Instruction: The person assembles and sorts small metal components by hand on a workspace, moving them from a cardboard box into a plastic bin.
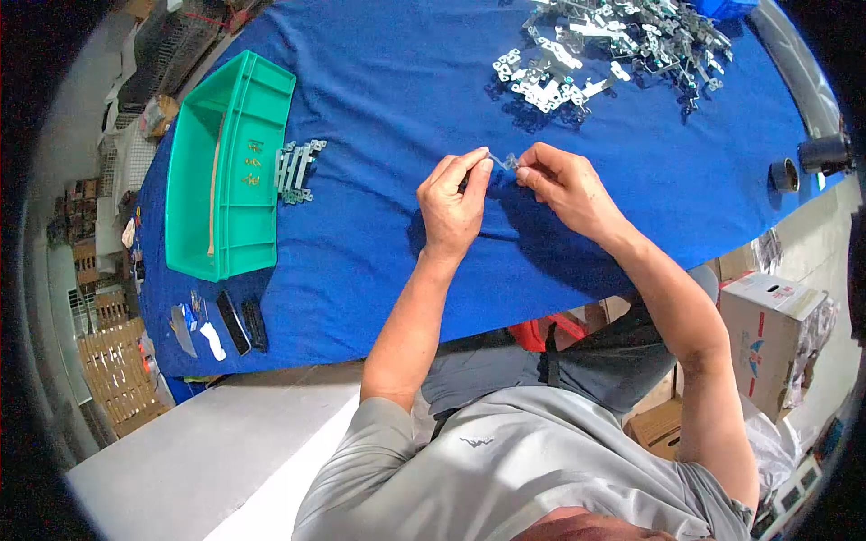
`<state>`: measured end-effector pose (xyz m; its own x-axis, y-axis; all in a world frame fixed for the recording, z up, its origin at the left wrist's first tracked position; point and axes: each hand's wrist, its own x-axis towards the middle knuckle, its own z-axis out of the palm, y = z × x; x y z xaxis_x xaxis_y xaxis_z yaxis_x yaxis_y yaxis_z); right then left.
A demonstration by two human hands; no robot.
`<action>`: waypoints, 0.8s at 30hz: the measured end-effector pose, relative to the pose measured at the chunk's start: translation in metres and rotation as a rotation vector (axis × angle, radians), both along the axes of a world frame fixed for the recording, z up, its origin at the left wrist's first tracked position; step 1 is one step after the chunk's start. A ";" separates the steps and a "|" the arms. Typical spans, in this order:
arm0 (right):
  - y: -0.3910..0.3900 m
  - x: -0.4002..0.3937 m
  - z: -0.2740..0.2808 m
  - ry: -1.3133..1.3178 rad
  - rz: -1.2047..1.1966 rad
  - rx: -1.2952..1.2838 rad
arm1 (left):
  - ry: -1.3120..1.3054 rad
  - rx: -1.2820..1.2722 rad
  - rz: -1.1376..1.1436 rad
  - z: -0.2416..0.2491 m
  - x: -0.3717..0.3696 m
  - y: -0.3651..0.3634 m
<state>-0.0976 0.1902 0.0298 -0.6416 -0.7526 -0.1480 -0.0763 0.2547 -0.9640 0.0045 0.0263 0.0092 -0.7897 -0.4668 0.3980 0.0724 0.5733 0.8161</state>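
Between my two hands, above the blue cloth, is a small metal bracket (507,163). My left hand (456,203) pinches its left end between thumb and fingertips. The right end is gripped by the closed fingers of my right hand (564,185). A short row of similar metal brackets (296,171) lies to the left, beside the green bin. Farther off, a large loose heap of metal brackets (622,50) is spread over the back right of the table. My fingers cover part of the held piece.
A green plastic bin (255,212) stands at the left of the table (379,298). Near the front left edge lie a dark phone-like slab (234,322) and small tools. A tape roll (784,176) sits at the right edge. A white carton (767,325) stands below on the right.
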 end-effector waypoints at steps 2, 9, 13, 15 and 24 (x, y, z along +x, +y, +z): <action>0.000 0.000 0.000 0.061 0.000 0.041 | -0.005 0.020 0.001 0.001 0.001 0.001; -0.003 0.003 -0.007 0.085 -0.081 -0.103 | -0.008 -0.043 -0.012 0.002 0.000 0.003; -0.002 -0.002 -0.013 0.131 -0.023 -0.033 | 0.002 -0.084 -0.035 0.004 0.000 0.004; -0.002 -0.002 -0.013 0.247 -0.061 -0.074 | 0.006 -0.087 -0.040 0.003 -0.001 0.004; -0.002 0.001 -0.007 0.155 -0.154 -0.137 | 0.035 -0.098 -0.063 -0.001 -0.001 0.004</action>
